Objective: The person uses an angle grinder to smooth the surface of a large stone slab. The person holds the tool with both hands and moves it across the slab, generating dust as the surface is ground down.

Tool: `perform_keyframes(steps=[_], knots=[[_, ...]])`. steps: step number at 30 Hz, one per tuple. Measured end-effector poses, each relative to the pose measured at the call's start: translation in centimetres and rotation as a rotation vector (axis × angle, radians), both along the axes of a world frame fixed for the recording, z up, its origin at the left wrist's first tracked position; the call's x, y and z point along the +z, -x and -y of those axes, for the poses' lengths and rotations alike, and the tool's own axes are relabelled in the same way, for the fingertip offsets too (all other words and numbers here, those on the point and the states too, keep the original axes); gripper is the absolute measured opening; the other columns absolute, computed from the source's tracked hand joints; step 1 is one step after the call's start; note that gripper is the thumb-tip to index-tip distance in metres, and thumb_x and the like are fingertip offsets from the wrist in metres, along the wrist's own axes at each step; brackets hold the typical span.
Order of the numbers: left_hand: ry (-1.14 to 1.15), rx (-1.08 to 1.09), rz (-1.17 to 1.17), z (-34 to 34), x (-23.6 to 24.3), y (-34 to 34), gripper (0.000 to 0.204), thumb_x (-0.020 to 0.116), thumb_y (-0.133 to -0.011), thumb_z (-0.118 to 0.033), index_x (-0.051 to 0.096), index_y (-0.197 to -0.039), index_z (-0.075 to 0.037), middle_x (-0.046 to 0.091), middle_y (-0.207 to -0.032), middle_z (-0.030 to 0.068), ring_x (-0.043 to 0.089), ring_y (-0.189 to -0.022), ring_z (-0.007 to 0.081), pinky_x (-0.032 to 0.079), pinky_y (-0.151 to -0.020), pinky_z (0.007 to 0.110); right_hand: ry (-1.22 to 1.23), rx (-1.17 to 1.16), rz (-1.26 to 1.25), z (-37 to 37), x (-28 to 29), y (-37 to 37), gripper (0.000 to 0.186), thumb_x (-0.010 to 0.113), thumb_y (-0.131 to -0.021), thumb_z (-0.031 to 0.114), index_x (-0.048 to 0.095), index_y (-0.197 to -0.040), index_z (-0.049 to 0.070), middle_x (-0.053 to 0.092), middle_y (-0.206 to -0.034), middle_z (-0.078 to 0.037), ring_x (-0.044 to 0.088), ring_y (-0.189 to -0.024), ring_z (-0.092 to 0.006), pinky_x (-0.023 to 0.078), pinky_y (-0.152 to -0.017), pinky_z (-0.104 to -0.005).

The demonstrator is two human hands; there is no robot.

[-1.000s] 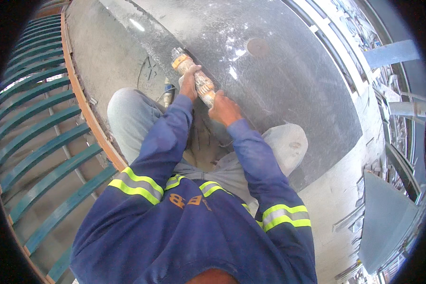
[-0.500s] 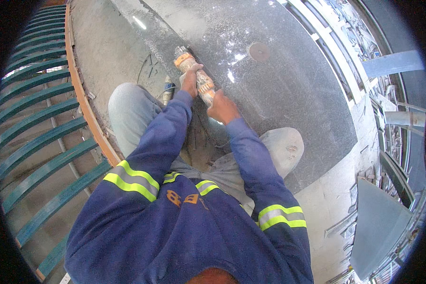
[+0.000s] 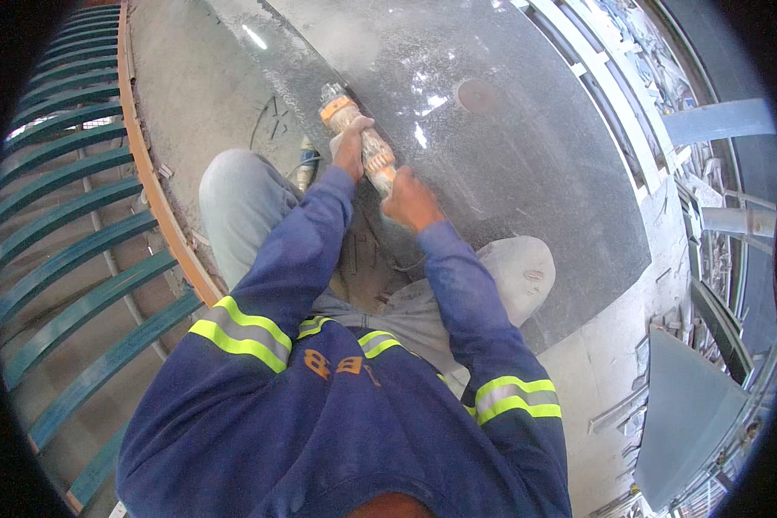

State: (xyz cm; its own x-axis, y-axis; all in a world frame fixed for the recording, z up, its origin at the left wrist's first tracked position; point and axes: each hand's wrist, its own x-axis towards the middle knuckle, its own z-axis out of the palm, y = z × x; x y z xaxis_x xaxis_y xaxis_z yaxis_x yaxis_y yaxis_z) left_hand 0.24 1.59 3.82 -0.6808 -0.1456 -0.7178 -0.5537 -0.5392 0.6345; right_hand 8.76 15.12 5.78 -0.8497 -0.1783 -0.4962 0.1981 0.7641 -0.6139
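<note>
Both my hands are on a dusty orange-and-grey angle grinder (image 3: 377, 161). My left hand (image 3: 350, 148) wraps its body just behind the head, while my right hand (image 3: 411, 200) closes round the rear end. The grinder's head lies at the edge of a large dark stone slab (image 3: 535, 173) coated in pale dust; whether its disc touches the stone is hidden. A thin brownish round disc (image 3: 475, 95) lies flat on the slab. Beside my left knee rests a small pale cylindrical thing with a blue band (image 3: 306, 164), its kind unclear.
Curved-looking teal slats (image 3: 69, 233) behind an orange rail (image 3: 151, 177) run along the left. Thin dark cable-like strands (image 3: 272, 121) lie on the dusty floor. To the right are a white slotted frame (image 3: 609, 95), a leaning grey panel (image 3: 686, 423) and scattered offcuts.
The grinder and both hands have shifted very slightly to the right. My grip stays the same, and the rest looks unchanged.
</note>
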Motion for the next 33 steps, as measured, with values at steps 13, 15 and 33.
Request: perform_keyframes(steps=[13, 15, 33], knots=[[-0.038, -0.053, -0.013, 2.0, -3.8, 1.3, 0.03, 0.067, -0.077, -0.02, 0.049, -0.095, -0.006, 0.057, -0.072, 0.0089, 0.061, -0.056, 0.0263, 0.056, -0.053, 0.043, -0.012, 0.014, -0.008, 0.7, -0.6, 0.6, 0.043, 0.062, -0.076, 0.014, 0.047, -0.109, -0.008, 0.063, -0.104, -0.033, 0.063, -0.1, -0.0465, 0.048, -0.087, -0.0529], [-0.067, -0.076, -0.028, 1.0, -2.4, 0.8, 0.029, 0.067, -0.078, -0.021, 0.049, -0.095, -0.006, 0.057, -0.072, 0.0089, 0.061, -0.055, 0.0261, 0.056, -0.053, 0.043, -0.016, 0.008, 0.009, 0.2, 0.2, 0.5, 0.043, 0.062, -0.076, 0.014, 0.047, -0.11, -0.008, 0.063, -0.103, -0.033, 0.063, -0.1, -0.0466, 0.048, -0.087, -0.0531], [0.015, -0.036, -0.02, 2.7, -6.0, 2.0, 0.026, 0.067, -0.078, -0.022, 0.05, -0.093, -0.008, 0.056, -0.072, 0.0073, 0.062, -0.059, 0.0242, 0.056, -0.057, 0.041, 0.002, -0.001, -0.031, 1.0, -0.5, 0.9, 0.036, 0.06, -0.077, 0.012, 0.047, -0.106, -0.006, 0.065, -0.099, -0.032, 0.065, -0.094, -0.0461, 0.051, -0.084, -0.0523]])
